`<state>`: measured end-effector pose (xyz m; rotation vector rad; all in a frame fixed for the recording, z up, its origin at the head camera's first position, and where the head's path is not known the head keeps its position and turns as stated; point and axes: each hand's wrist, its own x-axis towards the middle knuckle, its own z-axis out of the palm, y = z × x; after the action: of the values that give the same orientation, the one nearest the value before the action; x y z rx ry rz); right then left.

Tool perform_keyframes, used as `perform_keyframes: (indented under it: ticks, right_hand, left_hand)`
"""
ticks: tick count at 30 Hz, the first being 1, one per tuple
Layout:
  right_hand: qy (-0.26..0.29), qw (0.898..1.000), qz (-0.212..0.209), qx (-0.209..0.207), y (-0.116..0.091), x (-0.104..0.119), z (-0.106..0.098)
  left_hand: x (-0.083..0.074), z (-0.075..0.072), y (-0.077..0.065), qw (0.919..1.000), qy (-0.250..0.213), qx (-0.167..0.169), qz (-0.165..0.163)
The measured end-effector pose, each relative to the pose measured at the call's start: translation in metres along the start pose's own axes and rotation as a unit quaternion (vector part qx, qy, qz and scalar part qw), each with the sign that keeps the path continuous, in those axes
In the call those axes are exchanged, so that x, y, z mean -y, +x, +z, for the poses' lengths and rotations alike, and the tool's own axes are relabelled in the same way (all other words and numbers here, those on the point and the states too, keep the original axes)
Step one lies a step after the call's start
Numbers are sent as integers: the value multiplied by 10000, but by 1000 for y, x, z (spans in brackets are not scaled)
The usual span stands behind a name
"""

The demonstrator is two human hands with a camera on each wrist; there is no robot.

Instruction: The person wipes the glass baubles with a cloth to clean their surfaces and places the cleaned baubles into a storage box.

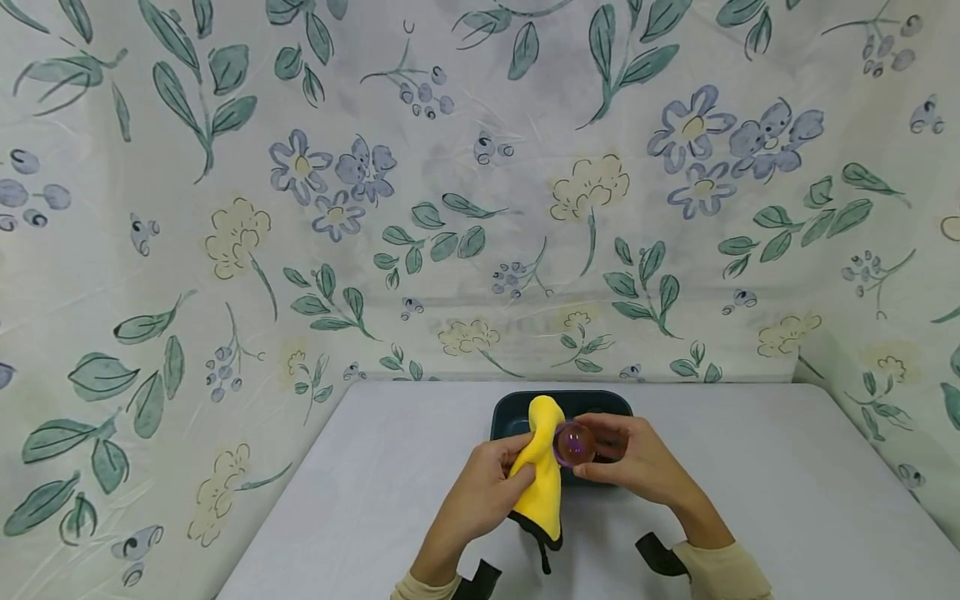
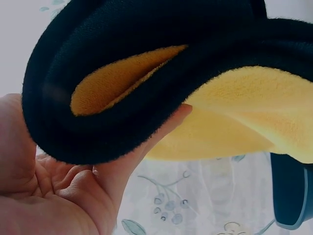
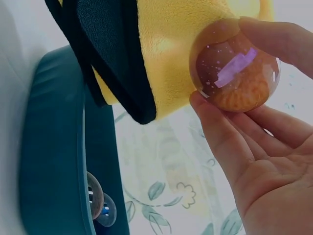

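My left hand [image 1: 487, 487] pinches a yellow plush cloth [image 1: 543, 500] with black edging between thumb and fingers. The cloth hangs in folds, a short dark strap [image 1: 545, 560] dangling from its lower end. Seen from the left wrist, its dark edging [image 2: 93, 147] curls over beside the palm and shows yellow pile inside the fold. A clear purple-tinted ball [image 3: 237, 66] sits between the thumb and fingertips of my right hand [image 1: 637, 458]. In the right wrist view the ball overlaps the yellow cloth. Both hands are held over the near side of a dark teal bin [image 1: 618, 400].
Through the bin's opening, two clear balls [image 3: 107, 210] show inside against its wall [image 3: 54, 156]. The bin stands on a white table [image 1: 390, 467], toward the far edge. A floral-patterned sheet [image 1: 420, 250] hangs behind and along the sides.
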<state>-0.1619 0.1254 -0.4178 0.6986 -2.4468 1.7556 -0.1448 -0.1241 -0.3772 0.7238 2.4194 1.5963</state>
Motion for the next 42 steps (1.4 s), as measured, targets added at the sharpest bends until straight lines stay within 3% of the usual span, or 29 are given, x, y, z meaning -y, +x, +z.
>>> perform_keyframes:
  ticks: [31,42]
  right_hand:
    - [-167,9982,-354,464,1,-2,3]
    - [-182,9967,-380,699,-1,3,9]
  left_hand:
    - [-2,-3,0,9996,-128,-237,36]
    - [0,-3,1,9991,49,-412,83]
